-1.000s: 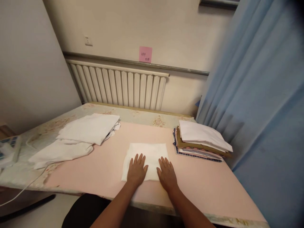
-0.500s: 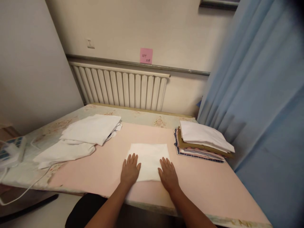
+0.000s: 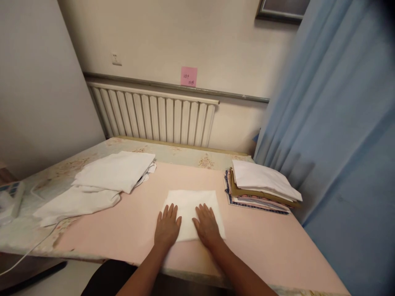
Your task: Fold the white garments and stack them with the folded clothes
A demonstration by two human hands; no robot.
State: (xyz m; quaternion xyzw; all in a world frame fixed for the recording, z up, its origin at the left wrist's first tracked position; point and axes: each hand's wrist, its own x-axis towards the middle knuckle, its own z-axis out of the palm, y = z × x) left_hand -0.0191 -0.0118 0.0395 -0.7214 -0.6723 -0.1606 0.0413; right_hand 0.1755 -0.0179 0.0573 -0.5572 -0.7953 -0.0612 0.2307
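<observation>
Table point(image 3: 163, 151): overlaid with pink sheet point(image 3: 262, 246).
White cloth point(image 3: 187, 207): plain, flat, roughly rectangular.
Left hand point(image 3: 167, 227), right hand point(image 3: 207, 227): outstretched flat on cloth.

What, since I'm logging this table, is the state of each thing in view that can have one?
Left hand: open, palm down at the cloth's left edge
Right hand: open, palm down on the cloth
White cloth: lying flat
Pink sheet: spread out
White pile: loosely heaped, uneven
Stack of cloths: folded, white on top
Curtain: hanging in folds
</observation>
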